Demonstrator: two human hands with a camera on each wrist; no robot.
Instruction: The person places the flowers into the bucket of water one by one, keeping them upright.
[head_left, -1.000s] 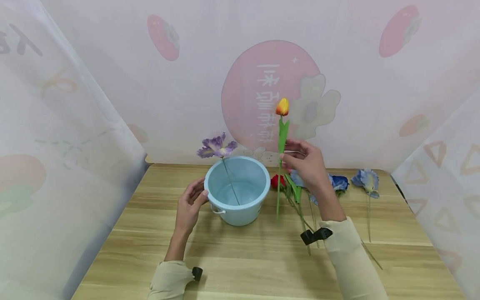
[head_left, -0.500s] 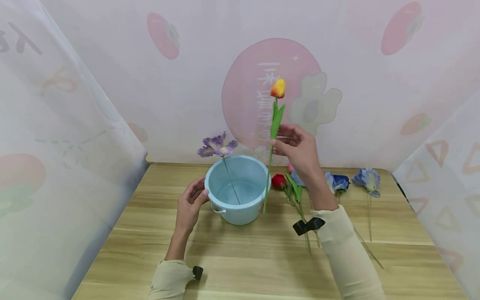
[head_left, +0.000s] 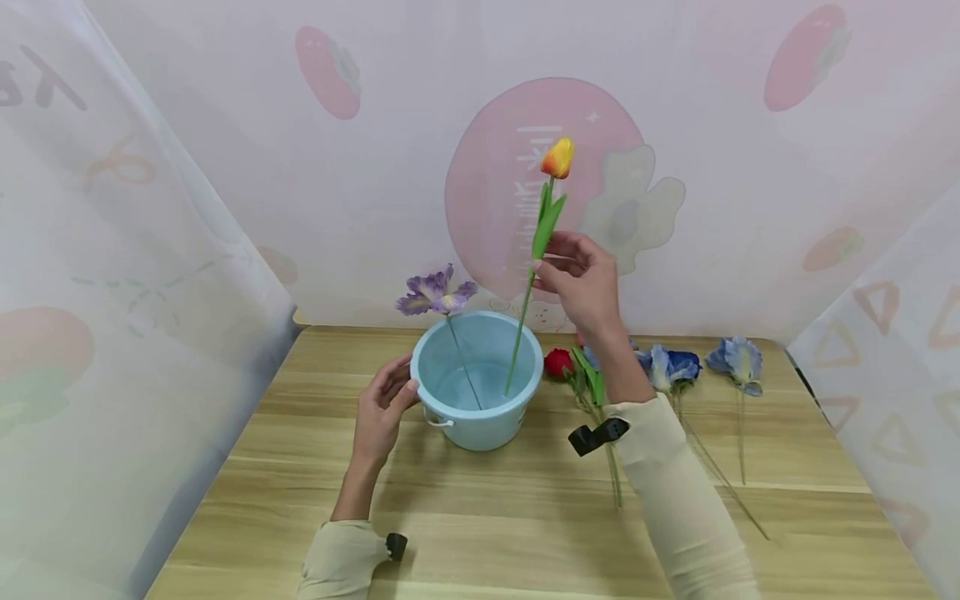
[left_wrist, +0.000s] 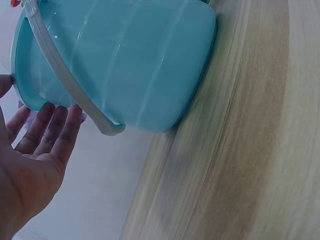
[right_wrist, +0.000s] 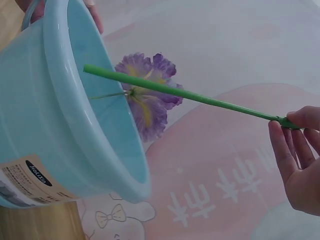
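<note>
While the right hand point(head_left: 581, 279) pinches the orange tulip point(head_left: 558, 158) by its stem just under the leaf, the stem's lower end sits inside the rim of the blue bucket point(head_left: 480, 421), at about 3 o'clock of its opening, tilted. Left hand point(head_left: 381, 408): fingers straight, touching the bucket's outer wall at 9 o'clock. Purple flower point(head_left: 435, 293) leans over the rim at 11 o'clock. Loose flowers point(head_left: 675, 365) lie on the table point(head_left: 487, 517) at the bucket's 3 o'clock, apart from it.
</note>
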